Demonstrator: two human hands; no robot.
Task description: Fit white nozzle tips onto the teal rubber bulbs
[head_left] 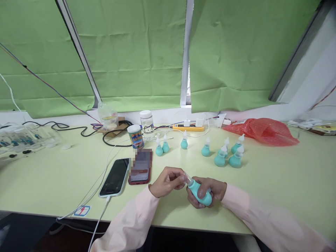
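Observation:
My right hand (206, 190) is wrapped round the teal bulb of a nasal aspirator (198, 193), held tilted above the table's front edge. At its upper left end is a clear nozzle (188, 177), which the fingers of my left hand (169, 182) pinch. Both hands are closed on this one aspirator. Beyond them, several more teal aspirators with clear tips stand upright: a pair (159, 149) at the left, a single one (184, 142) in the middle, and a cluster (219, 159) to the right.
Left of my hands lie a white-edged phone (114, 177) on a cable and a red-cased phone (141, 169). Behind stand a printed can (135, 137) and a clear jar (146, 122). A yellow power strip (188, 128) and a red plastic bag (265, 131) lie along the back.

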